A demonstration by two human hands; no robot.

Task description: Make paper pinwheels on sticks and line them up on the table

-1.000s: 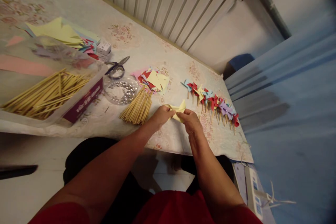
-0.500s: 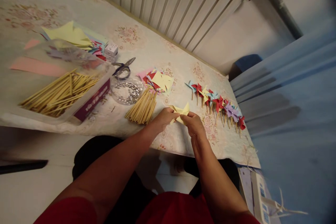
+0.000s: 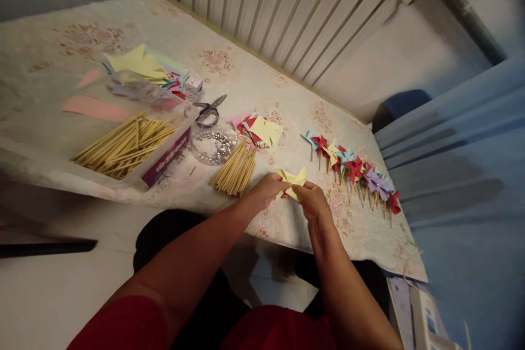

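Note:
A pale yellow paper pinwheel point(image 3: 296, 178), partly folded, is held between both hands above the near edge of the table. My left hand point(image 3: 270, 187) pinches its left side, fingers closed. On its right side my right hand point(image 3: 314, 197) grips the paper, thumb near the middle. The fingers hide part of the centre. Just left of my hands lies a fanned bundle of thin wooden sticks point(image 3: 234, 170), with cut paper pieces point(image 3: 264, 130) in red, pink and yellow behind it. To the right, several finished pinwheels point(image 3: 355, 169) on sticks lie in a row.
A clear plastic box point(image 3: 139, 179) of wooden sticks stands at the left. Beside it are a round dish of silvery beads point(image 3: 213, 146), scissors point(image 3: 210, 110), small white boxes point(image 3: 193, 85) and yellow paper sheets point(image 3: 137, 63). A radiator point(image 3: 262, 5) runs behind; a blue curtain point(image 3: 459, 175) hangs right.
The view has swung slightly left, so everything sits further right in the picture. Both hands still hold the yellow paper, whose folded points have shifted a little.

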